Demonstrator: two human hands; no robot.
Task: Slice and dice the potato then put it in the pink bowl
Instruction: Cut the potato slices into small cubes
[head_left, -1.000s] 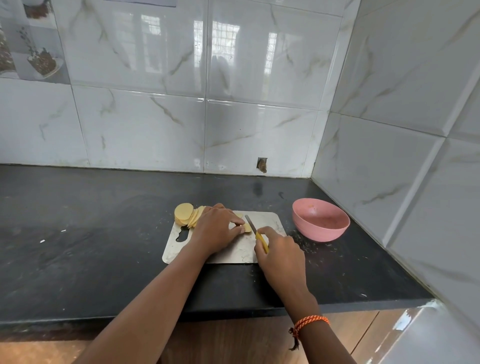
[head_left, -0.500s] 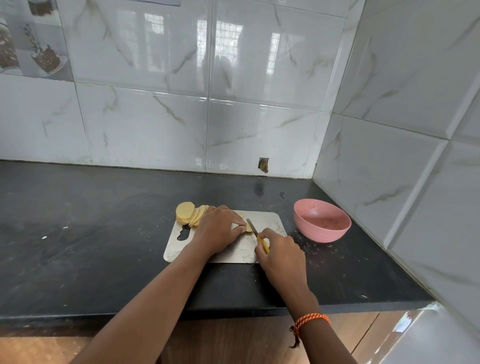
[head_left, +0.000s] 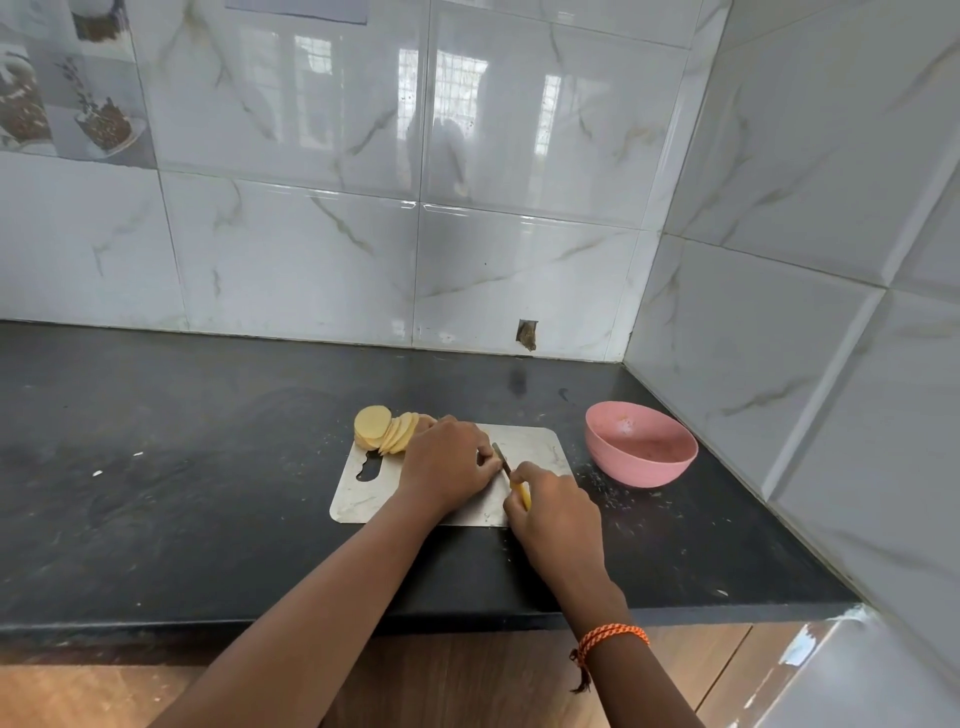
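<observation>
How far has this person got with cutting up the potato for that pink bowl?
Partway. A fan of round potato slices already lies on the metal cutting board. The left hand covers whatever is being cut, while the right hand holds the yellow-handled knife beside it. No dice are visible, and the pink bowl holds no potato yet.

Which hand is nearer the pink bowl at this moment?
Right. The right hand, gripping the knife, sits at the cutting board's right end, beside the pink bowl. The left hand lies farther left, mid-board next to the potato slices.
</observation>
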